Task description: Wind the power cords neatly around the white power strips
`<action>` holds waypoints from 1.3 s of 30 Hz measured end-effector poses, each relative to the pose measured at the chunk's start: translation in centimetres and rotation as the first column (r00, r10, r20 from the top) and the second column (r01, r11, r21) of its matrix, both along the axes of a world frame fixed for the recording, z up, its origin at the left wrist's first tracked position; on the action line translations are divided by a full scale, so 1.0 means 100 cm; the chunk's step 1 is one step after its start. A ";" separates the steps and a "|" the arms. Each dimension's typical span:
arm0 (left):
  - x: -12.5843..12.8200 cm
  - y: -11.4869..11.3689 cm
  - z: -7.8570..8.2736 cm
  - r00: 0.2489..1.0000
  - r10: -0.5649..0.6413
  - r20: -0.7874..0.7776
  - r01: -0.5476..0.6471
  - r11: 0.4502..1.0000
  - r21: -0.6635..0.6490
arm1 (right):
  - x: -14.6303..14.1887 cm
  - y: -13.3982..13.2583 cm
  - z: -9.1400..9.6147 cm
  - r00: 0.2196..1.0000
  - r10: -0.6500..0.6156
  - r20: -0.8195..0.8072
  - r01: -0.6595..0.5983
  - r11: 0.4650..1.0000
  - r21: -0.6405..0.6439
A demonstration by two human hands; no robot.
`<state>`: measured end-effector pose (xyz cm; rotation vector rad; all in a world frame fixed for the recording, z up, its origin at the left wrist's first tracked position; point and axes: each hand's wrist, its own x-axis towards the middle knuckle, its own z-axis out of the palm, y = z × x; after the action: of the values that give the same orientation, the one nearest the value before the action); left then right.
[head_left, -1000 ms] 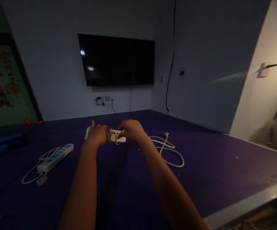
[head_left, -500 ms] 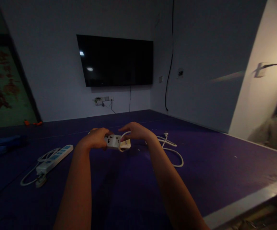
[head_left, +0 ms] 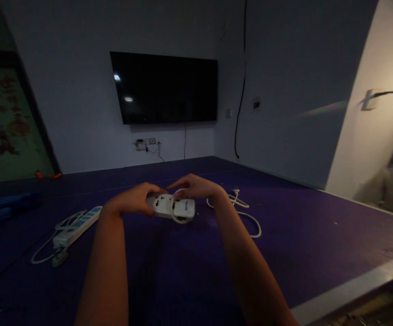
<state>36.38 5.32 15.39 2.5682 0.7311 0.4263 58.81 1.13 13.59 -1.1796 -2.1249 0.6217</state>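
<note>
A white power strip [head_left: 164, 205] with multi-hole sockets and blue lettering at its right end is held just above the purple surface. My left hand [head_left: 135, 198] is closed around the strip's left end, thumb on the near side. My right hand [head_left: 196, 186] is over the right part, fingers bent and closed on the white cord [head_left: 172, 209], which loops around the strip. From there the cord's free length lies in curves to the right, ending in a plug [head_left: 236, 192]. My right fingertips are partly hidden behind the cord.
A second power strip [head_left: 77, 227] with blue socket faces and a bundled cord lies at left. Blue cloth [head_left: 6, 206] lies farther left, and small orange objects [head_left: 55, 176] sit by the wall. The purple surface [head_left: 305, 231] has a pale edge [head_left: 352, 290] at right.
The strip has shifted slightly right and turned, so its lettering now shows more clearly. My left hand has moved with it, and the cord loop on it hangs a little lower.
</note>
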 end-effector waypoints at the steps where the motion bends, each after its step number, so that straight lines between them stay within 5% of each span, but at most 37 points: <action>1: -0.001 -0.001 0.000 1.000 -0.016 0.022 0.016 0.999 -0.031 | 0.000 0.000 0.000 0.999 0.001 -0.040 -0.001 1.000 -0.004; 12: 0.001 0.003 -0.005 0.932 -0.143 0.333 0.256 0.909 -0.328 | -0.005 0.005 -0.002 0.874 -0.077 -0.480 0.103 0.994 0.028; 17: 0.005 -0.007 0.001 0.848 -0.060 0.527 0.281 0.894 -0.349 | -0.011 0.015 -0.005 0.807 -0.036 -0.589 0.183 0.964 0.193; 23: 0.003 -0.008 0.007 0.687 0.180 0.704 0.141 0.917 -0.372 | -0.014 0.024 -0.005 0.891 -0.083 -0.446 0.194 0.959 0.208; 28: 0.003 -0.005 0.009 0.513 0.359 0.780 0.081 0.884 -0.460 | -0.021 0.027 -0.002 0.877 -0.359 -0.318 0.464 0.805 0.369; 33: 0.006 -0.012 0.011 0.566 0.315 0.762 0.130 0.879 -0.459 | -0.018 0.029 -0.007 0.777 -0.560 -0.286 0.627 0.655 0.422; 39: 0.027 -0.015 0.008 0.601 0.259 0.756 0.111 0.910 -0.400 | -0.010 0.027 -0.012 0.694 -0.664 -0.279 0.712 0.574 0.404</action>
<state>39.11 3.79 16.21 1.6539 0.4961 1.2144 57.79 3.82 12.34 -1.4868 -1.4007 -0.2192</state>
